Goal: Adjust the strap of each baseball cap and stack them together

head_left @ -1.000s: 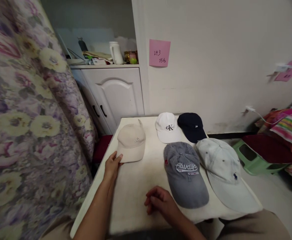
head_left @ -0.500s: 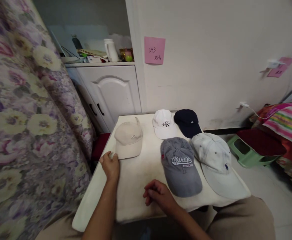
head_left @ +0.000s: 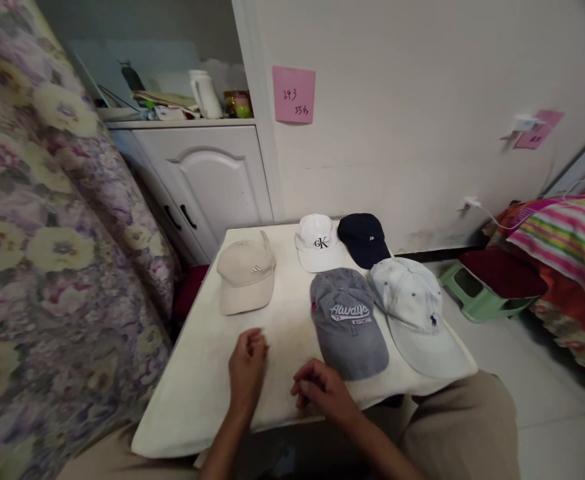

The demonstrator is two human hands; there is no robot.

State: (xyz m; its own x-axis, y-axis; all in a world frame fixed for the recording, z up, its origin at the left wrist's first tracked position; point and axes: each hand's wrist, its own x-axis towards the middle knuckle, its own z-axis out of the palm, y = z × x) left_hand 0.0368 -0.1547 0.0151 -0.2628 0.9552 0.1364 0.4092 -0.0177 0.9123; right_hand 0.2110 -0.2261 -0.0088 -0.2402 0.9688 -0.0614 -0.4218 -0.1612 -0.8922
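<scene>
Several caps lie on a small white table [head_left: 207, 373]. A beige cap [head_left: 245, 275] is at the left, a white cap [head_left: 316, 241] and a navy cap [head_left: 363, 238] at the back. Nearer me lie a grey cap [head_left: 347, 320] with white lettering and a pale denim cap [head_left: 415, 310]. My left hand [head_left: 247, 367] rests on the table below the beige cap, fingers curled, holding nothing. My right hand [head_left: 322, 390] lies loosely closed beside it, just left of the grey cap's brim, also with nothing in it.
A floral cloth [head_left: 47, 253] hangs at the left. A white cabinet [head_left: 207, 180] with a jug and clutter stands behind the table. A pink note [head_left: 293, 95] is on the wall. A green stool [head_left: 482, 293] and striped bedding [head_left: 567, 247] are at the right.
My left hand has let go of the beige cap's brim and drawn back toward me, beside my right hand. The camera view has shifted to the right.
</scene>
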